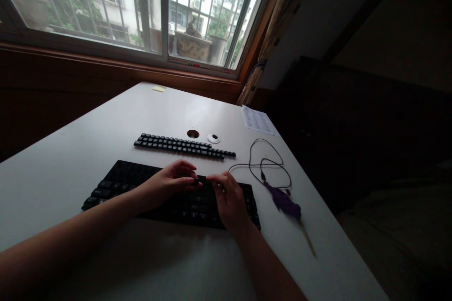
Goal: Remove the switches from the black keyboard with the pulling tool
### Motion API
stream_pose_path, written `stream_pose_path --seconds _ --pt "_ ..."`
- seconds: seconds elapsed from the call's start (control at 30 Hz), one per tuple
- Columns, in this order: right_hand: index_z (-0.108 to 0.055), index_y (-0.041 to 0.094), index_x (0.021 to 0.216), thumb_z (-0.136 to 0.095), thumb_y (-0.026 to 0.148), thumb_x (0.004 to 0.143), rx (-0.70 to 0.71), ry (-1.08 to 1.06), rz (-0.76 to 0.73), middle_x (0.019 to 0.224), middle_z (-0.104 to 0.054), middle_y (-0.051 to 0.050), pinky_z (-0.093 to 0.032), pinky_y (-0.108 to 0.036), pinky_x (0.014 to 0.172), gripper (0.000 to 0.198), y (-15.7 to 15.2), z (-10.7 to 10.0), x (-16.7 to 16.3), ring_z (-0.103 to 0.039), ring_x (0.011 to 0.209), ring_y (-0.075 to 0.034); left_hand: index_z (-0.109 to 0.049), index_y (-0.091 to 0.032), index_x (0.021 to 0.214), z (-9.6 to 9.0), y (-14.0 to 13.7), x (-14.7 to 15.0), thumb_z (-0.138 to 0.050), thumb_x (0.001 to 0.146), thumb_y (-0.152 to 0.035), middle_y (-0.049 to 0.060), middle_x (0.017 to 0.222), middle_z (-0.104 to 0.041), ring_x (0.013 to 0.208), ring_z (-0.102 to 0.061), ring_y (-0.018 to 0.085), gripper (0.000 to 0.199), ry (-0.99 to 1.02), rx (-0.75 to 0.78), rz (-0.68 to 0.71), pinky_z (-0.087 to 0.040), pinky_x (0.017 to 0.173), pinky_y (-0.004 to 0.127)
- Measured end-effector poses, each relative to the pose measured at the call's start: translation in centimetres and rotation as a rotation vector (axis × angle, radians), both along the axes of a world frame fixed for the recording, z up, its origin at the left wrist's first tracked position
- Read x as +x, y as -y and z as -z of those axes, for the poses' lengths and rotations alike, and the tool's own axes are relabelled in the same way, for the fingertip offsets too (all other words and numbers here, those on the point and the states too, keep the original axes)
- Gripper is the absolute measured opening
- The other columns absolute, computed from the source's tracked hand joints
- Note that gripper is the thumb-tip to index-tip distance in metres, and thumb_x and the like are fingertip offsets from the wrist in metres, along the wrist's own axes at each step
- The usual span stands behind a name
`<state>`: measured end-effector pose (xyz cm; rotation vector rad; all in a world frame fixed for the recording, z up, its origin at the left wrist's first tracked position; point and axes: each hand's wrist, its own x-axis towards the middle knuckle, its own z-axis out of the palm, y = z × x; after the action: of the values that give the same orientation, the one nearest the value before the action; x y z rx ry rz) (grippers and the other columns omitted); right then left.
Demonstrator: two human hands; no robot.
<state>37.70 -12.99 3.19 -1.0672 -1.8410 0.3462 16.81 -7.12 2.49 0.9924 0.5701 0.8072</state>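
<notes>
A black keyboard (197, 209) lies on the table below both hands. Its front rows carry keycaps, while the back left part looks bare and dark. Above the middle of the keyboard my left hand (169, 181) pinches a small black keycap (196, 181) between thumb and fingertips. Just to its right, my right hand (228, 197) has its fingers pressed together, the index fingertip close to that keycap. Whatever the right fingers hold is too small and dark to make out. Behind the keyboard, loose black keycaps (176, 146) stand in neat rows.
On the white table (81, 150), a round cable hole (193, 134) and its white cover (213, 138) lie behind the keycaps. To the right are a looped black cable (271, 164), a purple feathery thing with a stick (286, 204), and a printed sheet (259, 121).
</notes>
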Motion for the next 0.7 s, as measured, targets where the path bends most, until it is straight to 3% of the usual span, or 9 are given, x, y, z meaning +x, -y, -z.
stream_pose_path --seconds 0.17,0.4,0.57,0.7 --pt "-0.064 0.024 0.115 -0.060 0.028 0.094 0.032 0.130 -0.028 0.084 -0.057 -0.002 -0.049 -0.029 0.070 0.021 -0.3 0.5 -0.5 -0.056 0.076 -0.015 -0.060 -0.016 0.094 0.0 0.2 -0.1 -0.076 0.080 -0.025 0.002 0.090 -0.063 0.086 -0.062 0.015 0.023 -0.093 0.108 0.023 -0.049 0.079 0.027" --pt "-0.067 0.025 0.112 -0.061 0.028 0.093 0.051 0.171 0.009 0.080 -0.057 -0.002 -0.051 -0.029 0.068 0.020 -0.4 0.9 -0.6 -0.057 0.073 -0.016 -0.062 -0.016 0.095 -0.1 0.3 -0.2 -0.075 0.082 -0.030 0.002 0.088 -0.062 0.083 -0.058 0.015 0.023 -0.143 0.165 0.037 -0.046 0.076 0.027" --pt "-0.068 0.025 0.109 -0.062 0.027 0.092 0.046 0.131 0.041 0.082 -0.059 -0.001 -0.050 -0.029 0.069 0.018 -0.6 0.3 0.1 -0.058 0.073 -0.016 -0.063 -0.016 0.098 -0.6 0.5 0.0 -0.069 0.086 -0.036 0.005 0.097 -0.067 0.094 -0.062 0.019 0.024 -0.131 0.141 0.036 -0.048 0.087 0.033" --pt "-0.069 0.025 0.107 -0.062 0.029 0.092 0.003 0.128 0.166 0.081 -0.058 -0.001 -0.048 -0.028 0.067 0.017 -1.7 -0.6 2.5 -0.056 0.070 -0.015 -0.063 -0.015 0.098 -0.8 0.5 0.1 -0.068 0.087 -0.037 0.008 0.100 -0.069 0.100 -0.063 0.021 0.025 -0.114 0.116 0.052 -0.046 0.094 0.037"
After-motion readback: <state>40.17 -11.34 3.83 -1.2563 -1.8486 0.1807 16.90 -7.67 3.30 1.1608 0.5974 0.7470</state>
